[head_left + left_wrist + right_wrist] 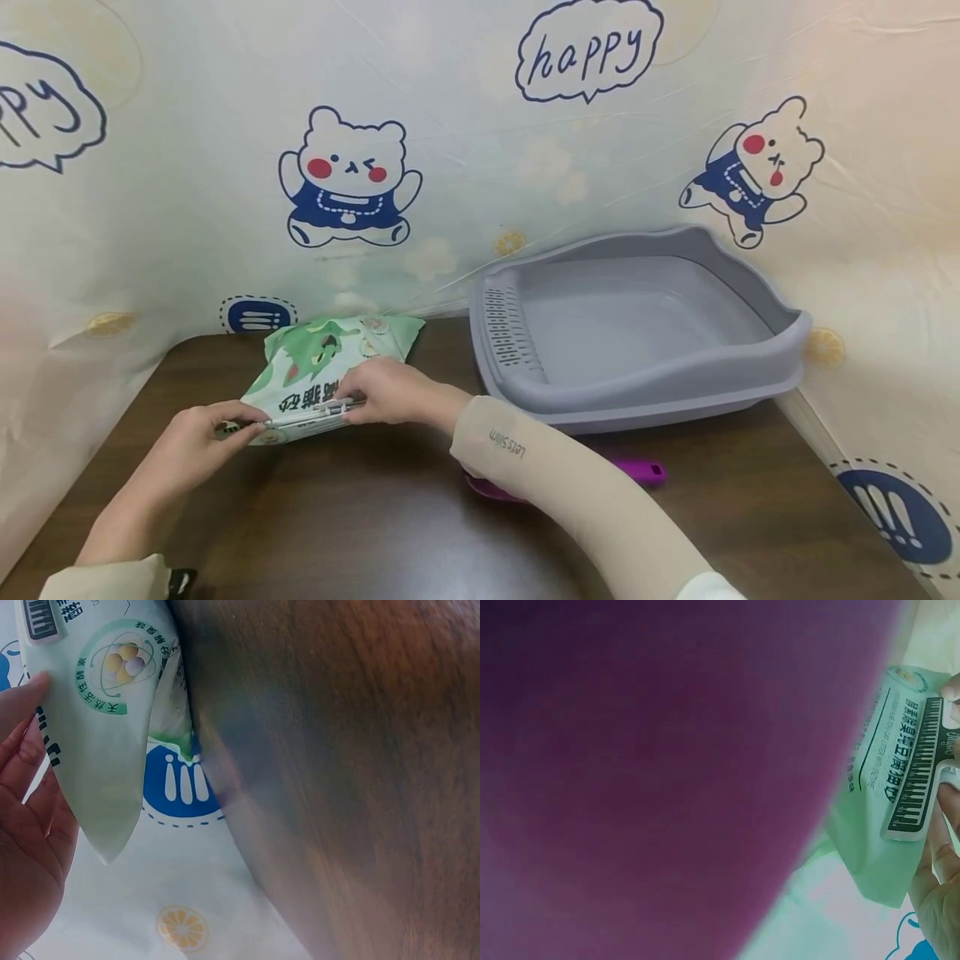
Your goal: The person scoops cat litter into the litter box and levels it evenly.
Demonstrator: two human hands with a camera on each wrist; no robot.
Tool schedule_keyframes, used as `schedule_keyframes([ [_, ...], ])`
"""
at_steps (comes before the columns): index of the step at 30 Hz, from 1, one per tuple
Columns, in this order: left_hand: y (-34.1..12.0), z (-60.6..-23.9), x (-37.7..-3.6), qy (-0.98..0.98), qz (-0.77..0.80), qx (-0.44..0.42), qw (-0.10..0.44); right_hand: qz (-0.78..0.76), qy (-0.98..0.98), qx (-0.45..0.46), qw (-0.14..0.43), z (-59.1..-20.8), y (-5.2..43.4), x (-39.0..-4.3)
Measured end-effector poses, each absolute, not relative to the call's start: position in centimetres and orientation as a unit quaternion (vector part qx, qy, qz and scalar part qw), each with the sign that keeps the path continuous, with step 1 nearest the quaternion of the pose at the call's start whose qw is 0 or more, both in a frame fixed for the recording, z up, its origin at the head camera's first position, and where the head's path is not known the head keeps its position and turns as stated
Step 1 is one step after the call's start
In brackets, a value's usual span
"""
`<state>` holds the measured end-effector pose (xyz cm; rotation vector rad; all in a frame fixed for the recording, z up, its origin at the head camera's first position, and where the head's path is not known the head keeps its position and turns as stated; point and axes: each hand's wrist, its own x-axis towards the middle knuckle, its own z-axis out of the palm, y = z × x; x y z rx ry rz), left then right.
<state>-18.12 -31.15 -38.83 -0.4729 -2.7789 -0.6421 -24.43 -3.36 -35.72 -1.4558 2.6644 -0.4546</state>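
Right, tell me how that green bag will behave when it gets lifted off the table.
The green bag probably sags rather than stays stiff: its loose corner hangs thin and flat in the left wrist view. Its glossy film looks slippery, so both hands, left hand and right hand, pinching the near edge seems sensible. It looks plump, possibly heavy.

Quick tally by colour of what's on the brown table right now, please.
Green: 1, the pale green printed plastic bag, gripped by the left hand and right hand.
Grey: 1, the grey plastic litter tray.
Purple: 1, the purple plastic scoop.
Total: 3.
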Motion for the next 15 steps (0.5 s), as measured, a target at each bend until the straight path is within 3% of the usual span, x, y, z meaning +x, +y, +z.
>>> schedule_keyframes([
  [15, -31.2, -38.7, -18.2, -0.958, -0.223, -0.153, 0.100, -0.146, 0.868, -0.473, 0.031, -35.4, -1.6, -24.3],
])
